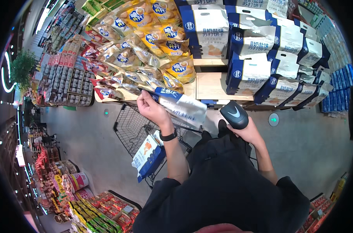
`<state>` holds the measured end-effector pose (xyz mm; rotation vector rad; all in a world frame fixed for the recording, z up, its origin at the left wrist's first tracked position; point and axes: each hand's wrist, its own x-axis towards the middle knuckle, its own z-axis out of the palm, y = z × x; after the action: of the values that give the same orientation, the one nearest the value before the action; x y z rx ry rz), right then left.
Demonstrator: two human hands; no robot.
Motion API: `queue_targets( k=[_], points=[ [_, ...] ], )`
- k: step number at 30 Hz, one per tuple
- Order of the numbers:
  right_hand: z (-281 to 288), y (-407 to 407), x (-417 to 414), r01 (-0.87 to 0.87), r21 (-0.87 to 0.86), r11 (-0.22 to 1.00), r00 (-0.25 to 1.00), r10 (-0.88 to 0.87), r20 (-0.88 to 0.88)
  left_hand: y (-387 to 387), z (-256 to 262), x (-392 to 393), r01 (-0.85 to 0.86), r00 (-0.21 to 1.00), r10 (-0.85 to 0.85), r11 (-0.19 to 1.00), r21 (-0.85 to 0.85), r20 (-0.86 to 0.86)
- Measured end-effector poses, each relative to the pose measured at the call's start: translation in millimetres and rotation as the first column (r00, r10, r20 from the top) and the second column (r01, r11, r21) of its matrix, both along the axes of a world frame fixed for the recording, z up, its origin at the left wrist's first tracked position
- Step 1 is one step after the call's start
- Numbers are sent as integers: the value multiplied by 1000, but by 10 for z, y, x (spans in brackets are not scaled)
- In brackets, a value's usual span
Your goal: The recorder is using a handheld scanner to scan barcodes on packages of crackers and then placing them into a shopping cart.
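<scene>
My left hand (153,110) grips one end of a blue-and-white cracker bag (184,105), which hangs tilted in front of the wooden display shelf (210,84). A black handheld barcode scanner (234,114) sits in my right hand (248,131), its head pointing up toward the shelf. Beneath my left arm is a wire shopping cart (129,128). Another blue-and-white cracker bag (148,155) lies at the cart, partly hidden by my forearm. Upright bags of the same kind (249,74) stand on the right of the shelf.
Yellow snack bags (179,70) are heaped on the shelf's left part. Stacked jars (67,83) stand farther left. Behind me at lower left is a bin of red packets (115,208). Grey floor (296,145) extends to the right, with a round floor marker (273,119).
</scene>
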<state>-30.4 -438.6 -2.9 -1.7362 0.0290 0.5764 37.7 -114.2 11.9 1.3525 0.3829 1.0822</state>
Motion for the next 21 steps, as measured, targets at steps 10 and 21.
queue_targets(
  k=[10, 21],
  points=[
    [-185, -334, 272, 86, 132, 987, 994, -76, -75, -329, 229, 331, -91, 985, 137, 930, 355, -106],
    [-421, -756, 503, 153, 158, 975, 987, -142, -81, -441, 205, 877, 178, 982, -171, 980, -84, 81]
  ],
)
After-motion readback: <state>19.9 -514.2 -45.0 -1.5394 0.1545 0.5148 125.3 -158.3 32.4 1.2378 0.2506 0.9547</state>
